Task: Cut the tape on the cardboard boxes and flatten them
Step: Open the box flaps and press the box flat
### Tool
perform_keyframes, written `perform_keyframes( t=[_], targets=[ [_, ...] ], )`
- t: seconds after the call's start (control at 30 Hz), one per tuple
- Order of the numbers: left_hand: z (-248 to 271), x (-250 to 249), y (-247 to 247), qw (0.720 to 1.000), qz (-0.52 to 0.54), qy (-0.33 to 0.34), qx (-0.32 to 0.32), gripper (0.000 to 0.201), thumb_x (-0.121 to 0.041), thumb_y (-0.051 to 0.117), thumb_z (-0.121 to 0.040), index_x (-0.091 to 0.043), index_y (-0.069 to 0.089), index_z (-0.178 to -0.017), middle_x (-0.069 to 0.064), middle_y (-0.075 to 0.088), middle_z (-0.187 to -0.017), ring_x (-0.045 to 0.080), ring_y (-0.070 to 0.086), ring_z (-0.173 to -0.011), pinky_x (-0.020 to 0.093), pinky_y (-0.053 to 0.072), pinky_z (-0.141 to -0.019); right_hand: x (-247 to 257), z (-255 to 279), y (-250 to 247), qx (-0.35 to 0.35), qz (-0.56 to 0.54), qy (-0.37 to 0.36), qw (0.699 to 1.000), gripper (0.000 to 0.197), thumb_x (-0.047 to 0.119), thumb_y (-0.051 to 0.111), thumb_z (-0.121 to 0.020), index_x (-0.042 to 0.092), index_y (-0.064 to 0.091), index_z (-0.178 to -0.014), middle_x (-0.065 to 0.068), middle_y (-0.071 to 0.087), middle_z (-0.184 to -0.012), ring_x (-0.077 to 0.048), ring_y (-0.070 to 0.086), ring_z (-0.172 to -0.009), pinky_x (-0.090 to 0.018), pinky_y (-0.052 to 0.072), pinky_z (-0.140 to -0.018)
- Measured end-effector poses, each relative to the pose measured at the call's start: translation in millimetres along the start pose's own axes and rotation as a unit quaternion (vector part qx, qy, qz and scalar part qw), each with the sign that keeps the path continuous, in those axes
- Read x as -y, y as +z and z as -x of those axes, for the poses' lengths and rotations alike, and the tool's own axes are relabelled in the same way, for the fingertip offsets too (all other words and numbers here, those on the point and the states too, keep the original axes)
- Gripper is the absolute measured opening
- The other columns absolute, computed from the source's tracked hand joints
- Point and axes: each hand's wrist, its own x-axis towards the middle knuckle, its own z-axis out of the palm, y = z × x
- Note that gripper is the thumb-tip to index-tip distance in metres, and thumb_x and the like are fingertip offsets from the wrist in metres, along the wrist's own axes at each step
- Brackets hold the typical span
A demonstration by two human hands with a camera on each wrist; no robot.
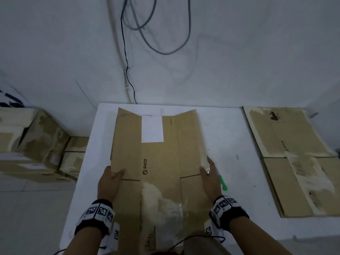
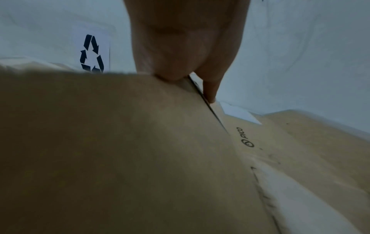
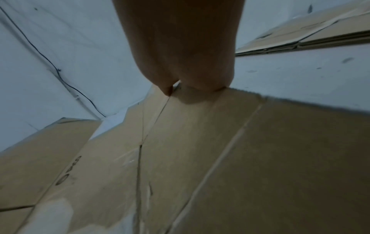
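A flattened brown cardboard box (image 1: 158, 155) printed PICO, with a white label, lies lengthwise on the white table (image 1: 230, 137). My left hand (image 1: 110, 179) grips its left edge, thumb on top and fingers underneath. My right hand (image 1: 209, 173) grips the right edge the same way, over a strip of clear tape. The left wrist view shows my thumb (image 2: 209, 88) pressing the cardboard (image 2: 120, 150) by a flap slit. In the right wrist view my hand (image 3: 180, 47) holds the board's edge (image 3: 220, 142). Torn white patches and clear tape mark the near flaps.
A green-handled cutter (image 1: 223, 183) lies on the table just right of my right hand. A pile of flattened boxes (image 1: 294, 159) sits at the table's right. Taped boxes (image 1: 36, 144) stand on the floor at left. Cables (image 1: 128, 52) hang down the wall behind.
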Motion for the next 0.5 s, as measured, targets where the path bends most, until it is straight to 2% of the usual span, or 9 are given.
perform_keyframes(
  t=[0.17,0.3,0.37,0.43,0.5],
  targets=[
    [39,-21,27,0.999,0.007,0.023,-0.047,0.024,-0.029,0.057,-0.096,-0.007,0.052,-0.106,0.006,0.059,-0.098,0.024,0.053,-0.088,0.033,0.039,-0.078,5,-11,-42,0.011,0.011,-0.041,0.999,0.048,0.029,0.047,-0.104,0.033,0.032,-0.150,0.004,0.054,-0.114,-0.009,0.053,-0.088,-0.025,0.039,-0.086],
    [86,-49,63,0.993,0.027,0.054,-0.098,0.024,-0.028,0.055,-0.097,-0.004,0.052,-0.101,0.004,0.057,-0.089,0.023,0.052,-0.085,0.030,0.036,-0.067,7,-29,-100,0.029,0.004,-0.097,0.995,0.049,0.029,0.046,-0.104,0.032,0.030,-0.151,0.012,0.049,-0.119,-0.007,0.049,-0.100,-0.020,0.036,-0.089],
    [106,-64,81,0.990,0.047,0.063,-0.117,0.024,-0.027,0.054,-0.097,-0.004,0.052,-0.099,0.003,0.056,-0.087,0.020,0.052,-0.080,0.026,0.035,-0.061,8,-39,-127,0.028,0.013,-0.119,0.992,0.049,0.030,0.046,-0.104,0.032,0.030,-0.151,0.008,0.054,-0.116,-0.005,0.053,-0.089,-0.019,0.040,-0.077],
    [132,-85,112,0.987,0.064,0.081,-0.127,0.024,-0.027,0.053,-0.098,-0.003,0.052,-0.098,0.003,0.056,-0.086,0.015,0.051,-0.076,0.023,0.035,-0.060,5,-46,-171,0.021,0.017,-0.144,0.989,0.048,0.030,0.046,-0.104,0.031,0.033,-0.150,0.005,0.057,-0.107,-0.001,0.051,-0.076,-0.015,0.038,-0.064],
    [153,-109,144,0.984,0.081,0.099,-0.126,0.024,-0.027,0.053,-0.098,-0.003,0.052,-0.099,0.000,0.056,-0.085,0.009,0.050,-0.074,0.023,0.036,-0.060,0,-56,-216,0.009,0.014,-0.162,0.987,0.048,0.028,0.047,-0.104,0.028,0.035,-0.150,0.005,0.056,-0.110,-0.007,0.052,-0.081,-0.018,0.039,-0.068]
  ],
)
